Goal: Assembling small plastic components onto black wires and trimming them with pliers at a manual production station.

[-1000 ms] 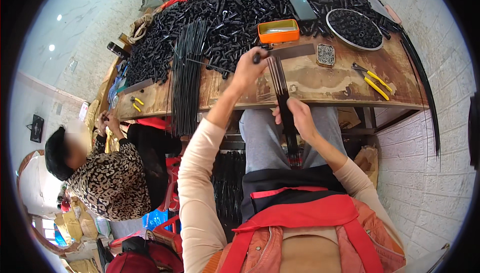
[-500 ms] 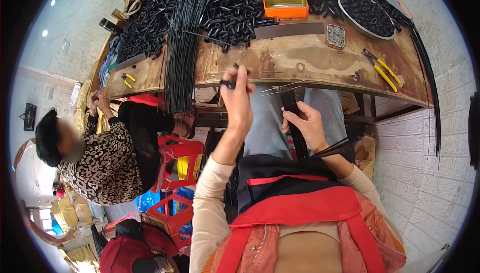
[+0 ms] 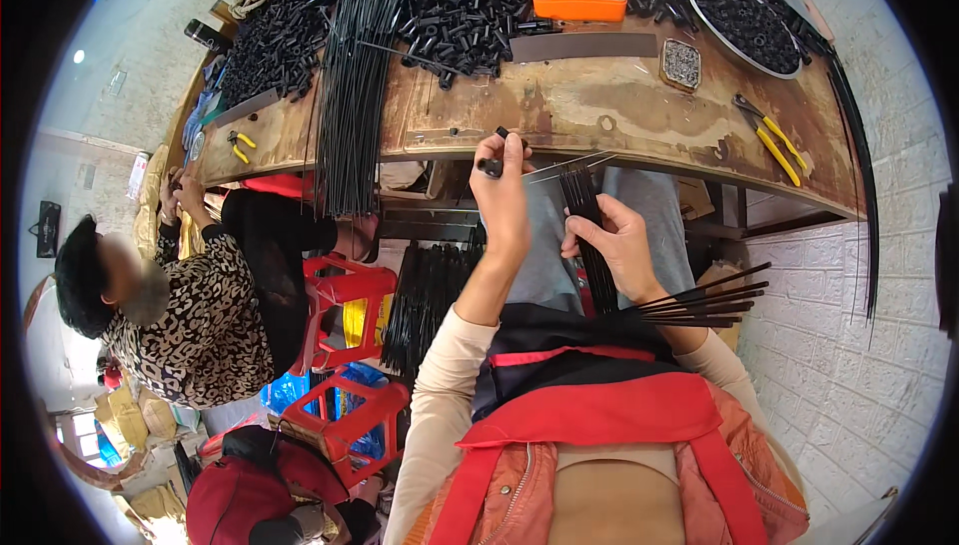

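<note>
My left hand is closed on small black tubular parts just past the table's front edge; one part sticks up at the fingertips. To its right, over my lap, my right hand pinches an upright bundle of thin black rods. Thin silvery wires cross the gap between my left hand and the top of that bundle. Several more black rods fan out to the right over my right wrist. The exact grip inside my left fist is hidden.
A heap of short black tubes covers the back of the wooden table. Long black rods hang over its front edge. Around are an orange tin, yellow-handled pliers and a round tray. A co-worker sits left.
My left hand has moved right, closer to the rod bundle. The rods over my right wrist now spread into a wider fan. My right hand keeps its grip.
</note>
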### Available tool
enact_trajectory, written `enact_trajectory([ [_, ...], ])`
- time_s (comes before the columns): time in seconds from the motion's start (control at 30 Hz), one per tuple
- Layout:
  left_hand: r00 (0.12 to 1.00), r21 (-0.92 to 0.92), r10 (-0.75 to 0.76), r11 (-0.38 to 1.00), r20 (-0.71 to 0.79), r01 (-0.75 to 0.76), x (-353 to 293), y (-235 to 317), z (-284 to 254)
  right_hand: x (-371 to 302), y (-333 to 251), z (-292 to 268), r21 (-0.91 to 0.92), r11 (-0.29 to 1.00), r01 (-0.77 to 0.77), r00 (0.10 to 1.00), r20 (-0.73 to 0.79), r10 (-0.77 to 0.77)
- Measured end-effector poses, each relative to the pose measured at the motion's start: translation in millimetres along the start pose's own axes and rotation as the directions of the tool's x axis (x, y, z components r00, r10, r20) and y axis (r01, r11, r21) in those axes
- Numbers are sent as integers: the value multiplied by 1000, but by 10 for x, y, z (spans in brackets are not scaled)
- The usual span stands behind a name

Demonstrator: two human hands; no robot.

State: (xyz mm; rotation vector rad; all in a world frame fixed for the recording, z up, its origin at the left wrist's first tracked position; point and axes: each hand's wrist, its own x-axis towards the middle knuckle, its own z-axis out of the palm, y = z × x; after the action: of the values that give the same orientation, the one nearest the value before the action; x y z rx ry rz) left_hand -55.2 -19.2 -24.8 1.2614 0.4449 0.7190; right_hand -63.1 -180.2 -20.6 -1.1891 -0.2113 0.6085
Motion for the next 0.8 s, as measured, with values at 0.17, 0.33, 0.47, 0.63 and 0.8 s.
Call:
enact_trajectory([
  [0.17, 821, -277, -441, 790, 363, 546, -23, 131, -182, -7, -24, -15, 11, 1000, 1, 1000, -8, -1],
  [0.33, 803, -250, -452, 787, 387, 564, -57, 163, -209, 1, -19, -39, 31, 999, 19, 1000, 8, -19],
  [0.47, 792, -266, -466, 767, 394, 584, -61, 202, -177, 4, -25, -37, 33, 999, 19, 1000, -18, -18],
  [0.63, 795, -273, -450, 770, 408, 576, -64, 202, -165, 15, -12, -48, 46, 999, 11, 1000, -24, -10],
  [0.8, 802, -275, -419, 784, 425, 556, -87, 190, -126, 31, -1, -80, 38, 999, 17, 999, -33, -16],
])
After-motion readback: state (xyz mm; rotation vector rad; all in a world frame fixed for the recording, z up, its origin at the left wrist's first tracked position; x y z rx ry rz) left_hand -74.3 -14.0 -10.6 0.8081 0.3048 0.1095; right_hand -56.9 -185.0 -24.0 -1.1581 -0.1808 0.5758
